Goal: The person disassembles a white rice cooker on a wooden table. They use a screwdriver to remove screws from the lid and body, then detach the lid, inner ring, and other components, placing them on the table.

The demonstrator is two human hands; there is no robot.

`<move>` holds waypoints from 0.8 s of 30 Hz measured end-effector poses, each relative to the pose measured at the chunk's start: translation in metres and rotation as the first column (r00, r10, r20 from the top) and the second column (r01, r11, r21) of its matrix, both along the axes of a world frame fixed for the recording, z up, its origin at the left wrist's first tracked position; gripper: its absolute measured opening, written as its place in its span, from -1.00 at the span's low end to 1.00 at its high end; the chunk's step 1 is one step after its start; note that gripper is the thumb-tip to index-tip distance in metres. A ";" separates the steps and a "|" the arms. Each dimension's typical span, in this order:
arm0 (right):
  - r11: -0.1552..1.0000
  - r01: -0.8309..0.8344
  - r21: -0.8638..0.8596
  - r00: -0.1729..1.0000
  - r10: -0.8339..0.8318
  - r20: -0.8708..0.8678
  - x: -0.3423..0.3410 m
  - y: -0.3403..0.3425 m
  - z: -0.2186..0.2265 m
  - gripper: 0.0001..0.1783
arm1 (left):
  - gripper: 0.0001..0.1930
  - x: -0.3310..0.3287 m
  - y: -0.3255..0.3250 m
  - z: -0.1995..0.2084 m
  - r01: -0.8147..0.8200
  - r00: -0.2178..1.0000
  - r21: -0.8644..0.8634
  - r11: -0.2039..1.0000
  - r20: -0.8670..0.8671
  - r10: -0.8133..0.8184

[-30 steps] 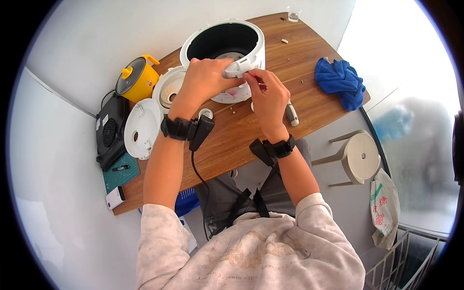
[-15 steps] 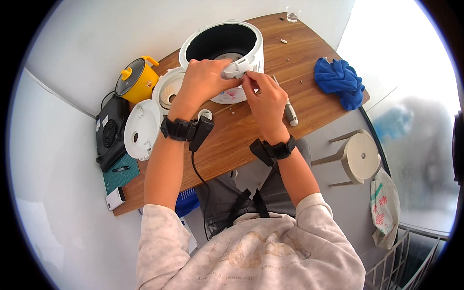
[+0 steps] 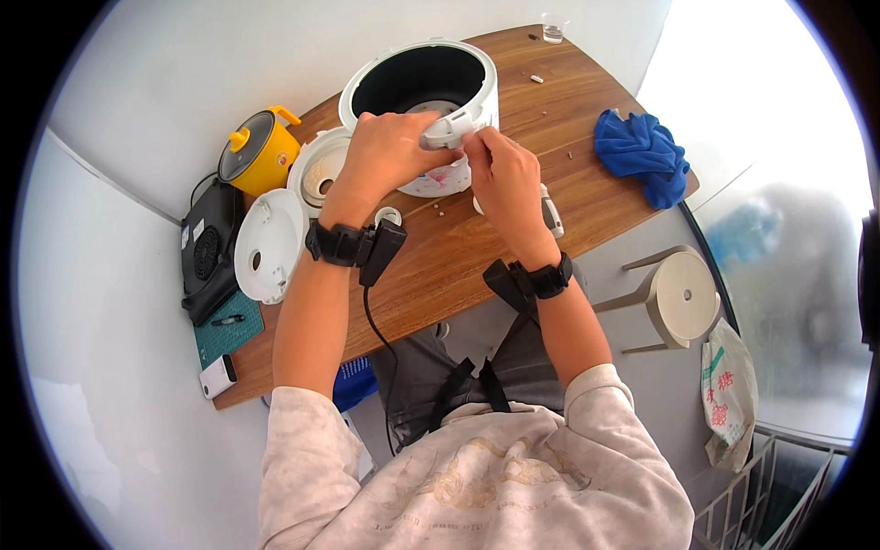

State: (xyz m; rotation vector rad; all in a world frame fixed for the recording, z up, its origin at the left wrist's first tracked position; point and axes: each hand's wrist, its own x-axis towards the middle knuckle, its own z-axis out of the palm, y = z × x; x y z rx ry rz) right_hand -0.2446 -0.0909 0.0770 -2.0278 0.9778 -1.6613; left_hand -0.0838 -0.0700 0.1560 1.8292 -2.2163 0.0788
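A white rice cooker body (image 3: 442, 183) with a dark inside stands open at the far middle of the table. At its near rim is a white hinge-like plastic piece (image 3: 446, 131). My left hand (image 3: 383, 154) is closed round this piece, fingers over the top and thumb below. My right hand (image 3: 506, 179) pinches at the piece's right end; whatever lies between its fingertips is hidden. Partly behind that hand lies a tool with a grey and white handle (image 3: 551, 213). A small white ring-shaped part (image 3: 389, 217) sits beside my left wrist.
Left of the cooker are a white lid part (image 3: 268, 246), a yellow pot (image 3: 266, 156), a black hot plate (image 3: 209, 243) and a green mat (image 3: 225, 332). A blue cloth (image 3: 642, 156) lies on the right, a clear cup (image 3: 554, 27) at the far edge. A stool (image 3: 687, 298) stands right.
My right hand has turned, its wrist moving right and slightly down while the fingertips stay near the white piece. It now covers more of the tool. My left hand keeps its place.
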 end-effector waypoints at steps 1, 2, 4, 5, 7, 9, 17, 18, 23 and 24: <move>0.998 -0.023 0.060 1.000 0.022 0.022 0.000 0.000 0.000 -0.71 | -0.55 0.000 0.000 0.000 0.004 1.000 -0.003 1.000 -0.007 -0.004; 0.992 -0.047 0.119 0.998 0.042 0.045 0.001 0.000 0.000 -0.70 | -0.54 0.001 0.000 0.000 0.007 1.000 -0.006 1.000 -0.014 -0.008; 0.982 -0.068 0.177 0.996 0.056 0.073 0.002 0.000 0.000 -0.68 | -0.52 0.001 0.000 0.001 0.010 1.000 -0.007 1.000 -0.010 -0.010; 0.982 -0.063 0.177 0.996 0.050 0.077 0.003 -0.001 -0.001 -0.66 | -0.52 0.001 0.000 0.001 0.009 1.000 -0.006 1.000 0.000 -0.009; 0.975 -0.080 0.209 0.992 0.058 0.109 0.003 0.001 0.001 -0.62 | -0.51 0.001 0.000 0.001 0.013 1.000 -0.015 1.000 0.016 -0.013; 0.955 -0.124 0.271 0.983 0.081 0.164 -0.001 0.005 0.007 -0.59 | -0.50 0.003 0.000 -0.001 0.023 0.999 -0.035 0.999 0.029 -0.022; 0.968 0.018 0.249 0.998 -0.002 -0.066 -0.037 0.001 -0.013 -0.68 | -0.35 0.001 -0.001 -0.004 -0.006 0.999 -0.065 0.998 0.049 0.009; 0.977 0.083 0.195 0.987 -0.054 -0.154 -0.045 0.003 -0.017 -0.72 | -0.33 0.001 -0.002 -0.005 -0.009 0.997 -0.082 0.997 0.073 0.015; 0.926 0.345 0.155 0.836 -0.228 -0.498 -0.079 0.017 -0.041 -0.82 | -0.30 0.000 0.000 -0.002 -0.026 1.000 -0.024 0.999 0.010 0.026; 0.924 0.363 0.120 0.804 -0.246 -0.541 -0.084 0.017 -0.051 -0.79 | -0.30 0.001 0.000 -0.002 -0.024 1.000 -0.016 1.000 -0.001 0.024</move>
